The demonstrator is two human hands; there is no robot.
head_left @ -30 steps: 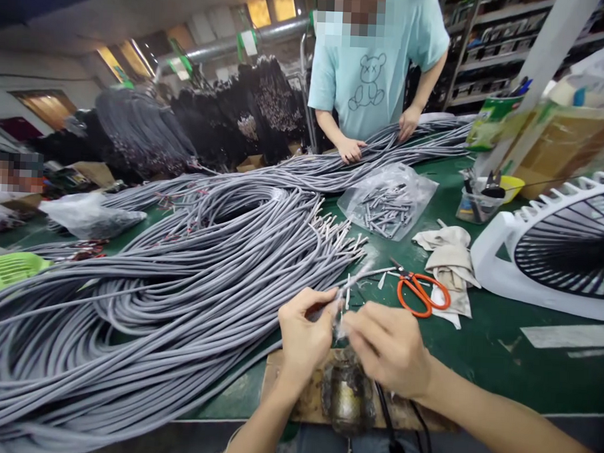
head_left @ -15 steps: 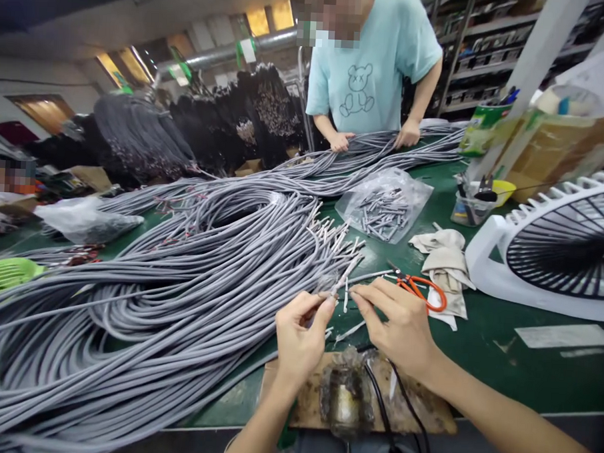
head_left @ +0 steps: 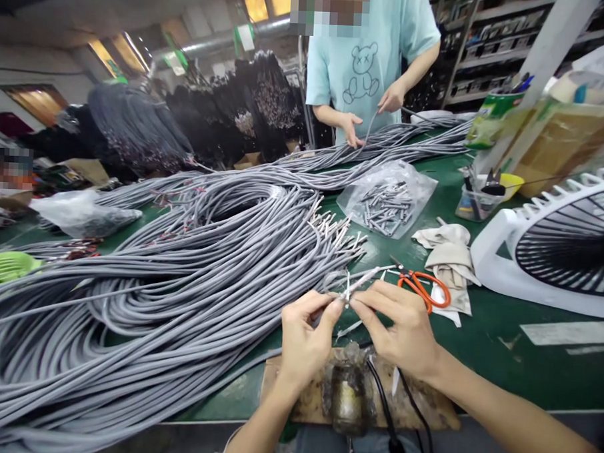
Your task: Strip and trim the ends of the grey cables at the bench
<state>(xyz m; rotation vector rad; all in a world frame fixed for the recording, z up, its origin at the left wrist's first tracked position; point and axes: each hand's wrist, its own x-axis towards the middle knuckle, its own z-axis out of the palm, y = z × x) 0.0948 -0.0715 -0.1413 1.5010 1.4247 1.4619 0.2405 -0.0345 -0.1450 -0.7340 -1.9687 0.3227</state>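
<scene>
My left hand (head_left: 307,330) is closed in a pinch on the stripped end of a grey cable (head_left: 341,297). Thumb and fingertips of my right hand (head_left: 402,331) are pressed together right against that end; what lies between them is too small to make out. Thin white strips lie around the fingertips. To the left spreads a large coiled bundle of grey cables (head_left: 220,270), its pale stripped ends pointing right. Orange-handled scissors (head_left: 422,288) rest just beyond my right hand. Below both hands, a grimy metal pot (head_left: 347,399) sits on a wooden board (head_left: 424,409) beside black cords.
A clear bag of short grey pieces (head_left: 386,200) lies past the bundle. On the right are a crumpled cloth (head_left: 448,259), a white fan (head_left: 555,264) and a tool cup (head_left: 478,197). Across the green table (head_left: 500,369), a co-worker in a light-blue shirt (head_left: 363,69) handles cables.
My right hand's fingertips have come left to meet the cable end at my left hand, closing the gap. The co-worker's hands have risen, lifting a cable from the pile.
</scene>
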